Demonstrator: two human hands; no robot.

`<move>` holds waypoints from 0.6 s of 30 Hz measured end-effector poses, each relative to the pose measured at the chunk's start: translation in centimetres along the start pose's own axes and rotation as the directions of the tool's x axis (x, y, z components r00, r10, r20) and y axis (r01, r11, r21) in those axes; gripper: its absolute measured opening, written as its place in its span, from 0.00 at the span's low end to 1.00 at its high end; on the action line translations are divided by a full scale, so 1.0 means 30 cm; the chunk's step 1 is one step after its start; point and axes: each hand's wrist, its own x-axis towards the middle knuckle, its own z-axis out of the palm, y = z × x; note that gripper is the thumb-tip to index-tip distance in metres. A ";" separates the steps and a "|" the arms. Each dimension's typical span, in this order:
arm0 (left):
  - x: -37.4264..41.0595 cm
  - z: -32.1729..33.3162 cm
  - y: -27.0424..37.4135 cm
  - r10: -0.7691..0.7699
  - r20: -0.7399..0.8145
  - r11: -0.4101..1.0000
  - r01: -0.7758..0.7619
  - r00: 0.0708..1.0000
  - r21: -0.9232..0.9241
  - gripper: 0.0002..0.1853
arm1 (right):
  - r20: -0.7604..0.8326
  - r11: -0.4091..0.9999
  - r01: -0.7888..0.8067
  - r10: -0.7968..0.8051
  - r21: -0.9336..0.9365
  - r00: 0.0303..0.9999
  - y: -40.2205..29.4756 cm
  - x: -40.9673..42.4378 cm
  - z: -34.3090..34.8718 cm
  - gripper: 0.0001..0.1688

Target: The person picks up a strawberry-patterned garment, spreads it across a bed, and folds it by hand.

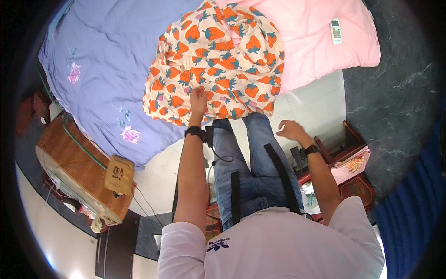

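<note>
A cream cloth garment with orange strawberries [223, 69] lies loosely spread before me, partly on a blue flowered bedsheet [104, 69] and partly on a pink sheet [310, 42]. Its near edge reaches my knees. My left hand [198, 96] is on the garment's near left part, fingers bent together; whether they pinch the cloth cannot be told. To the right of the garment, my right hand [292, 130] is raised beside my knee, fingers curled but apart, with nothing in it.
A white remote control [336, 31] lies on the pink sheet. At the left stands a wooden cabinet [69, 146] with a brown paper bag [119, 175] at its edge. A cable hangs near my left wrist. Low red furniture [359, 195] and a blue curtain [411, 209] are at the right.
</note>
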 end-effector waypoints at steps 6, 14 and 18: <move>-0.270 -0.065 -0.260 -0.012 -0.605 0.900 0.272 0.796 0.341 0.27 | -0.637 0.959 0.243 -0.096 0.148 0.765 -0.162 0.307 -0.494 0.13; -0.366 -0.263 -0.423 -0.255 -0.579 0.931 0.359 0.775 0.070 0.43 | -0.666 0.946 0.309 -0.293 -0.097 0.686 -0.499 0.753 -0.873 0.53; -0.359 -0.255 -0.364 -0.385 -0.550 0.916 0.377 0.741 -0.133 0.38 | -0.515 0.970 0.240 -0.230 -0.047 0.826 -0.595 0.831 -0.827 0.37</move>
